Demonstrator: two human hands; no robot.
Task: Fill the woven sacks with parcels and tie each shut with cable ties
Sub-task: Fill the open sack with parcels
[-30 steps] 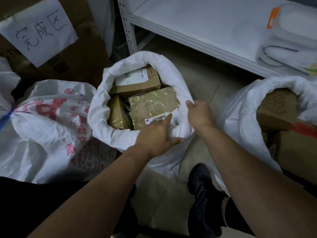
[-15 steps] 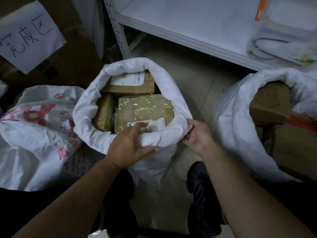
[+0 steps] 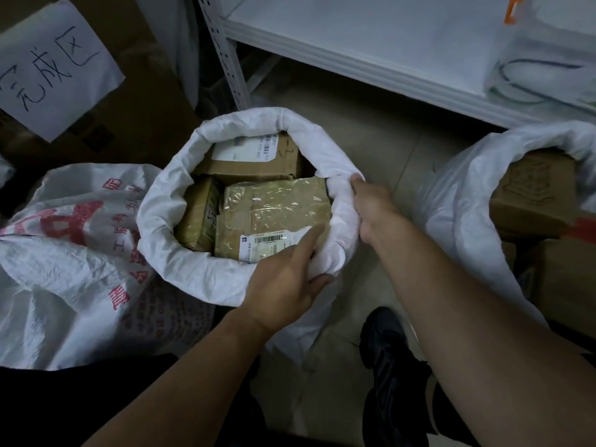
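A white woven sack (image 3: 180,253) stands open on the floor in the middle, its rim rolled down. Inside lie a taped brown parcel (image 3: 274,214) with a label, a cardboard box (image 3: 258,159) behind it and a smaller parcel (image 3: 198,214) at the left. My left hand (image 3: 283,279) grips the near rim, thumb outside and forefinger stretched over the taped parcel's label. My right hand (image 3: 374,208) grips the rolled rim on the right side.
A second open sack (image 3: 451,201) with cardboard boxes stands at the right. A printed sack (image 3: 64,253) lies at the left. A white metal shelf (image 3: 354,43) crosses the top, a cardboard box with a handwritten paper sign (image 3: 48,69) sits top left. My dark shoe (image 3: 390,359) is below.
My right hand has moved from the near right of the rim up to the rim's right side. My left hand has shifted right along the near rim.
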